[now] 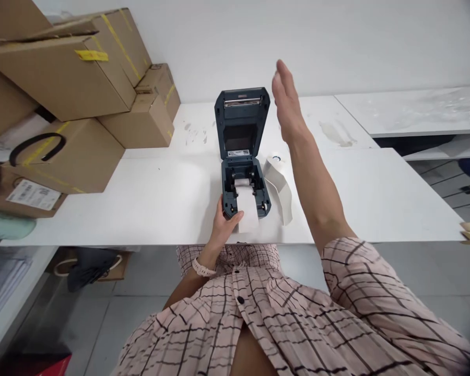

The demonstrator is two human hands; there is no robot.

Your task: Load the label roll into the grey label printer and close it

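Observation:
A dark label printer (265, 196) stands on the white table with its lid (219, 122) swung up. Inside sits a small roll, and a white label strip (248, 209) runs from it over the front edge. My left hand (222, 225) grips the printer's front left corner, thumb pressed on the strip and fingers along the side. My right hand (288, 102) is raised just right of the lid, fingers stretched out and nothing visible in it. Right of the printer lies a loose curled strip of white paper (282, 190).
Cardboard boxes (97, 151) are stacked at the left of the table (172, 209), with a black curved strap (37, 141) on one. A pale green object (8, 224) lies at the left edge. Behind rises a white wall (219, 42); clear plastic (438, 112) covers the right-hand table.

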